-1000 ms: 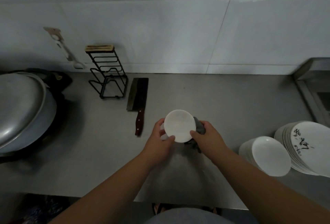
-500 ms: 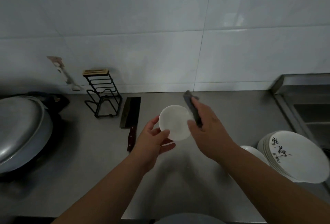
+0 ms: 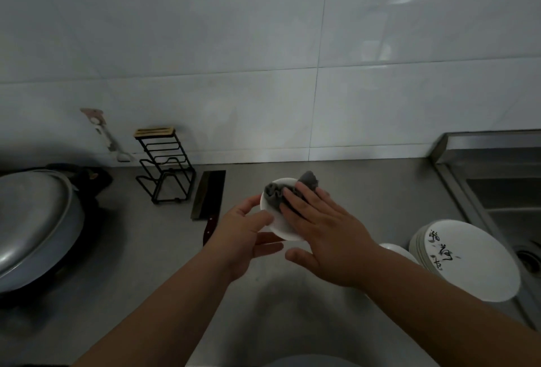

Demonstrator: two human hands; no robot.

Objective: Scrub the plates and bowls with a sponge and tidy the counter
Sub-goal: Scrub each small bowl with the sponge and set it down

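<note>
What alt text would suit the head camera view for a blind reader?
A person's right hand presses a grey sponge onto a small white dish held by the left hand above a steel counter. Stacked plates sit at right.

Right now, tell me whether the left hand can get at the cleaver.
Probably yes: the cleaver lies close beside the left hand, nothing between them, but that hand is busy holding the dish.

L hand (image 3: pixel 240 239) pinches dish (image 3: pixel 284 227); R hand (image 3: pixel 332 239) flat, fingers straight.

Cleaver (image 3: pixel 208 194) right of rack (image 3: pixel 164 167)
</note>
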